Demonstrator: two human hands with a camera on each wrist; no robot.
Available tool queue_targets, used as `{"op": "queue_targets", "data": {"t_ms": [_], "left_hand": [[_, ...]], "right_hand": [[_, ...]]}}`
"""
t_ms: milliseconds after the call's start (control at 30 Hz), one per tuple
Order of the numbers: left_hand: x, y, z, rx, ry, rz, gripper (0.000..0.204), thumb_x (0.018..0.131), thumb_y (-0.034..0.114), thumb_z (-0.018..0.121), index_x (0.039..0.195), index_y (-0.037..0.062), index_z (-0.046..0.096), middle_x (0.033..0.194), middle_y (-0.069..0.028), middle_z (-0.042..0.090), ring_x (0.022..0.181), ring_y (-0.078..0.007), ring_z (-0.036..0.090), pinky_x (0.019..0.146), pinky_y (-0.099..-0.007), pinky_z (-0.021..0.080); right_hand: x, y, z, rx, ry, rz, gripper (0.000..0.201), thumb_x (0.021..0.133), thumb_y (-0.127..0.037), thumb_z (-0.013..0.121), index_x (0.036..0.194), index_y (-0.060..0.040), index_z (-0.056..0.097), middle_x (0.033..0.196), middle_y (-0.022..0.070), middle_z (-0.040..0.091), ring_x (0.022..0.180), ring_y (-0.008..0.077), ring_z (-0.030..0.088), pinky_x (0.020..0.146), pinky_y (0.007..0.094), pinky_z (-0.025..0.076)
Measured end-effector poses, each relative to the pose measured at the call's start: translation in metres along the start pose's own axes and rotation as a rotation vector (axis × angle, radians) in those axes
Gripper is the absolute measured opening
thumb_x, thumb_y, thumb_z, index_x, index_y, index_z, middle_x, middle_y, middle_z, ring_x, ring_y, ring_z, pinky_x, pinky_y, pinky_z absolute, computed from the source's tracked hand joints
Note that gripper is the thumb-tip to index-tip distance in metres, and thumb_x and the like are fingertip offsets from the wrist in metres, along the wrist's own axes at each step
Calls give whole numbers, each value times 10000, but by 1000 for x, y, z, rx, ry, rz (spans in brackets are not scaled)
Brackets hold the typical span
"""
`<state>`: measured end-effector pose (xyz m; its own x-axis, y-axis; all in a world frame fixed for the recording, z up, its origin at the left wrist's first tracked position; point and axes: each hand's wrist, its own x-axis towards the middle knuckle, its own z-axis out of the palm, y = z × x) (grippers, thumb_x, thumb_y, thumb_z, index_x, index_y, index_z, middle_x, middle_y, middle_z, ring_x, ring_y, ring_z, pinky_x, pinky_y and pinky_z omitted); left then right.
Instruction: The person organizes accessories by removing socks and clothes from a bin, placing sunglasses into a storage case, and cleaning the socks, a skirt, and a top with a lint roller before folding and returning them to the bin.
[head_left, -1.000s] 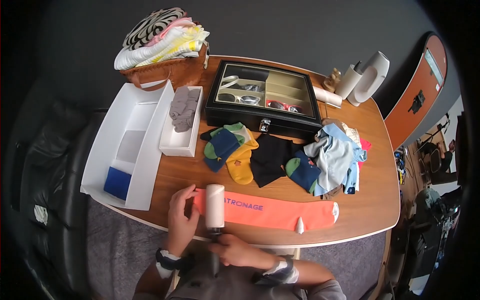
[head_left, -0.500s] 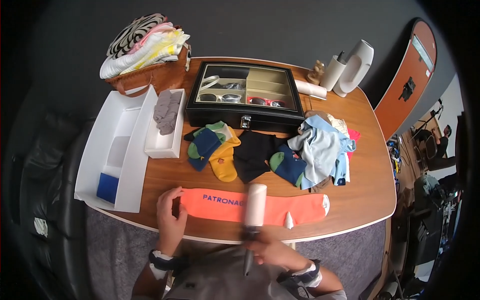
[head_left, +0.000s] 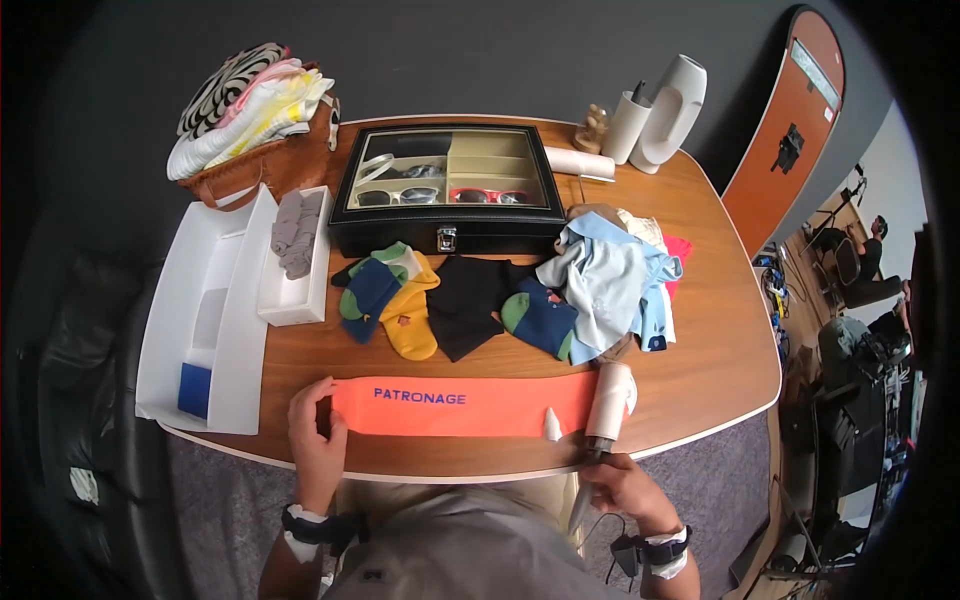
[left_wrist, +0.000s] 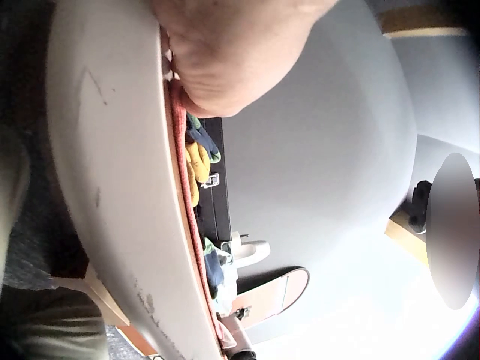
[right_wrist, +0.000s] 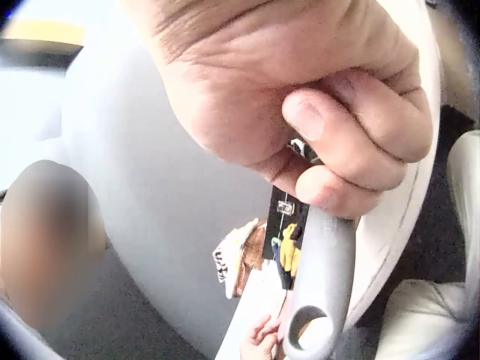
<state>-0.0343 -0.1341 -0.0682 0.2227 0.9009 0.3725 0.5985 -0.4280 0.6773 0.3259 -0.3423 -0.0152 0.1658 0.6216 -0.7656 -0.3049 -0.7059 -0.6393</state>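
Observation:
A long coral sock [head_left: 500, 408] lettered "PATRONAGE" lies flat along the front of the table, its white heel showing at the lower edge. At its left end, my left hand [head_left: 317, 440] rests with thumb and fingertips on the sock's edge. My right hand [head_left: 632, 492] grips the grey handle [right_wrist: 324, 270] of a lint roller [head_left: 608, 402]. The roller's white cylinder lies across the sock's toe end and covers part of it. In the right wrist view, curled fingers wrap the handle.
Behind the sock lie blue-green socks [head_left: 540, 320], a yellow sock [head_left: 408, 325], black cloth [head_left: 470, 305] and a light blue shirt [head_left: 605, 280]. A glasses case [head_left: 390, 237] stands behind, white boxes [head_left: 255, 330] at left, and a white vase [head_left: 672, 115] at back right.
My right hand has carried the lint roller rightward along the sock, from near the cuff to the toe. The left hand stays at the cuff. The head view has shifted.

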Motion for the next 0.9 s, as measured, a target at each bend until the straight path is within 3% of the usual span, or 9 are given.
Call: {"op": "queue_targets", "data": {"t_ms": [100,333,433,667,767,900], "left_hand": [[-1,-1,1,-39,-5,-50,457,866,-57,608,1312,41,606,1209,-133,669,1194,-333,585,1047,-433,468],[0,-1,1,-33,-8,-60,445,868,-57,606,1302,42,608,1197,-128,670,1187,-331,585,1053,-438,457],[0,0,1,-30,-9,-55,445,865,-62,604,1298,41,608,1197,-127,670,1179,-331,589,1051,-438,457],[0,-2,1,-10,1,-14,469,849,-76,609,1302,44,609,1204,-130,668,1167,-328,599,1037,-435,467],[1,0,0,-7,0,-14,461,860,-65,615,1307,45,609,1209,-133,667,1166,-324,602,1036,-430,466],[0,-1,0,-18,2,-38,429,888,-21,641,1312,40,611,1214,-133,667,1171,-322,600,1046,-426,451]], "right_hand": [[-11,-1,-12,12,86,-12,172,966,-139,616,951,32,633,669,35,568,477,129,518,438,275,358],[-19,0,-37,1,247,-134,217,969,-176,595,899,26,634,617,50,574,428,127,489,406,286,346],[-21,-8,-25,-29,237,-188,226,976,-182,593,900,27,634,630,45,585,447,125,504,417,284,359],[12,-18,40,-325,-106,-162,239,1014,-200,604,1042,32,653,702,45,585,544,112,547,519,278,435],[35,-10,76,-448,-304,-302,295,1011,-227,592,1060,57,652,776,130,652,637,215,651,612,360,511],[40,-24,140,-661,-516,-329,387,1006,-283,566,1077,88,650,932,258,700,876,397,701,804,471,531]]}}
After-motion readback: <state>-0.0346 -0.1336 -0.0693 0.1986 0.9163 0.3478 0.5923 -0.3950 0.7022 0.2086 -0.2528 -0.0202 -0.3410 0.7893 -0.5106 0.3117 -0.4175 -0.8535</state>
